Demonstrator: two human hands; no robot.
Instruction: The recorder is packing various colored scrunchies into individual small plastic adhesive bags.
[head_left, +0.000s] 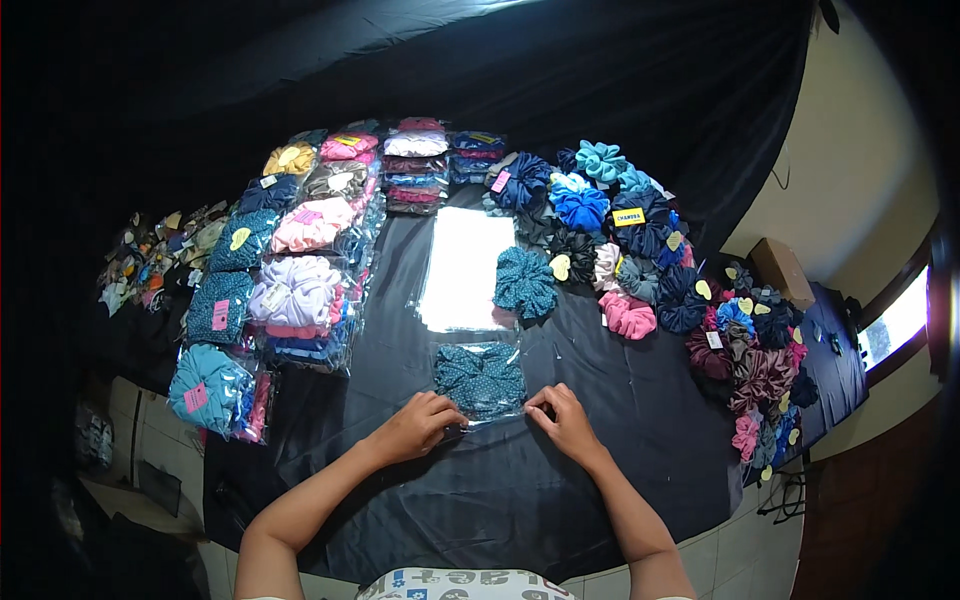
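In front of me on the black cloth lies a clear plastic bag (478, 425) with a dark teal, white-dotted scrunchie (480, 380) inside it. My left hand (415, 428) is closed, its fingertips pinching the bag's near left corner. At the near right corner my right hand (568, 425) pinches the bag's edge between thumb and fingers. Just beyond is a whitish stack of clear bags (465, 270). A loose teal dotted scrunchie (525, 283) rests against that stack's right side.
Bagged scrunchies (300, 292) stand in stacked rows to the left, with more bagged piles (416, 165) at the back. Loose scrunchies (640, 220) in blue, black and pink heap up on the right. A brown cardboard box (782, 272) sits at the far right.
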